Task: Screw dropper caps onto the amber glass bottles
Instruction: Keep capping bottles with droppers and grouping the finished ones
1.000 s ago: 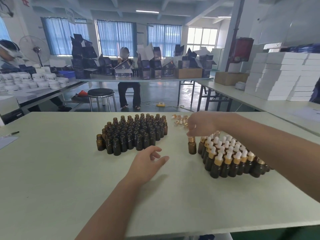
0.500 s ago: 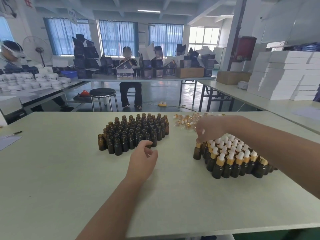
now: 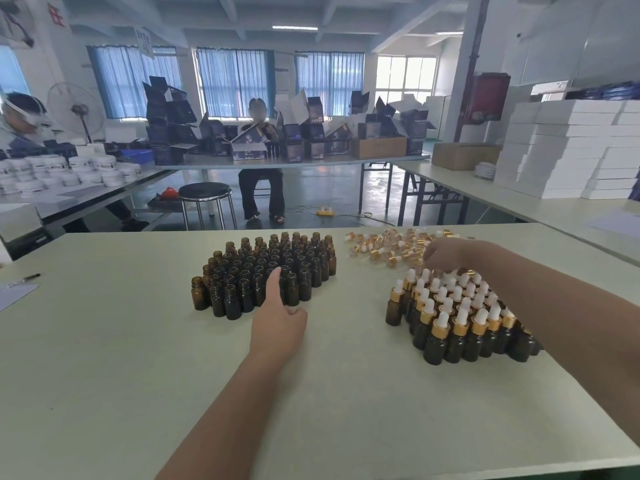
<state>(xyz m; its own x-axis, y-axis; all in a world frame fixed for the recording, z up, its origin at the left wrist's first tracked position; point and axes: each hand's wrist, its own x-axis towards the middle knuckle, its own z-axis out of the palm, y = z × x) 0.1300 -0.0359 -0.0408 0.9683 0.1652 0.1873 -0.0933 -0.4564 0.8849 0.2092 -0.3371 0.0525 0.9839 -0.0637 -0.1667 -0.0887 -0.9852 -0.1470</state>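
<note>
Uncapped amber glass bottles (image 3: pixel 242 268) stand upright in a tight cluster on the table (image 3: pixel 138 341). To their right, capped bottles (image 3: pixel 457 317) with gold collars and white bulbs stand packed together. Loose dropper caps (image 3: pixel 384 247) lie scattered just behind them.

Left hand (image 3: pixel 278 320) extends a forefinger; right hand (image 3: pixel 446 252) curls downward.

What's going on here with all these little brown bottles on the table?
A person is fitting dropper caps by hand. The left hand reaches for the uncapped bottles, holding nothing. The right hand is over the loose dropper caps; whether it grips one is hidden. The capped bottles stand grouped on the right.
</note>
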